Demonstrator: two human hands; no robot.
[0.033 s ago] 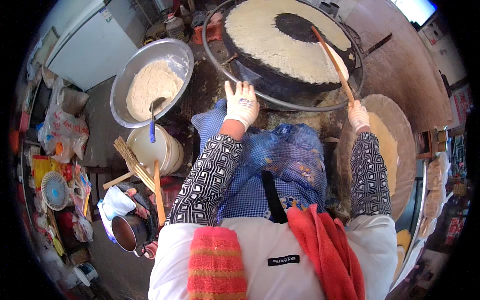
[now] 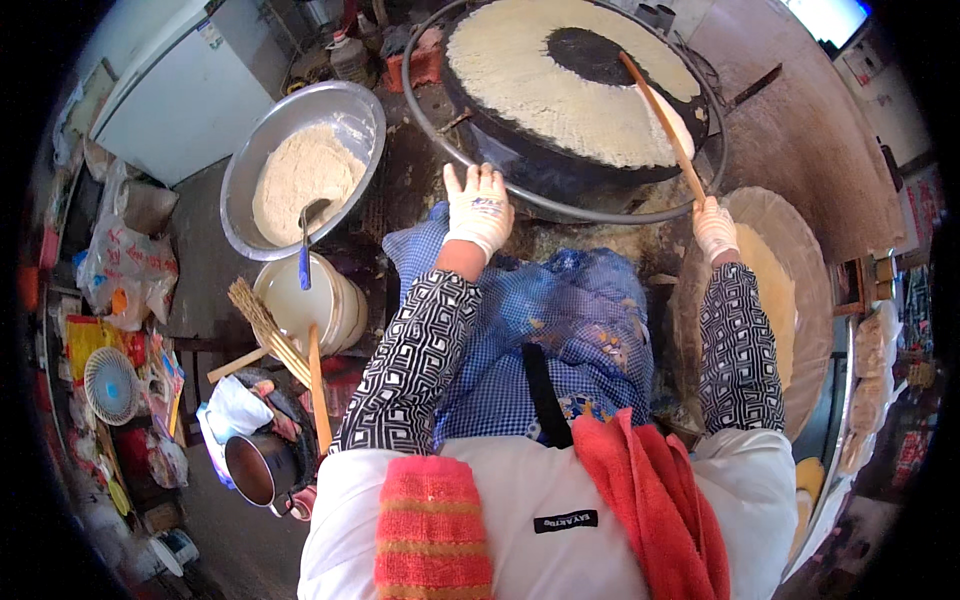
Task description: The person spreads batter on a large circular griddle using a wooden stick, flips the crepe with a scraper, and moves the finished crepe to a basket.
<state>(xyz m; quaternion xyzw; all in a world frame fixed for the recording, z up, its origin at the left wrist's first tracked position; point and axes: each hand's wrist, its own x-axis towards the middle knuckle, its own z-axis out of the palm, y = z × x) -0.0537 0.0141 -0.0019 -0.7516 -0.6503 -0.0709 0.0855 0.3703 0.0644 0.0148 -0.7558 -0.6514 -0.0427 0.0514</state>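
Note:
My right hand (image 2: 715, 229), in a white glove, is closed round the near end of a long wooden stick (image 2: 663, 118). The stick slants up and left over a large round black griddle (image 2: 590, 55). Pale batter (image 2: 540, 105) covers most of the griddle in a wide ring, leaving a dark middle. Batter is also heaped along the stick's right side. My left hand (image 2: 479, 210), gloved too, lies with its fingers stretched out at the grey metal hoop (image 2: 570, 207) that runs round the griddle. Nothing shows in its grip.
On the left a metal basin (image 2: 240, 180) holds pale dough and a blue-handled ladle (image 2: 305, 255). Below it stands a white bucket (image 2: 350, 310) with a straw brush (image 2: 262, 318) across it. A lined round container (image 2: 812, 350) of yellowish contents is by my right forearm. A brown board (image 2: 800, 150) lies beyond.

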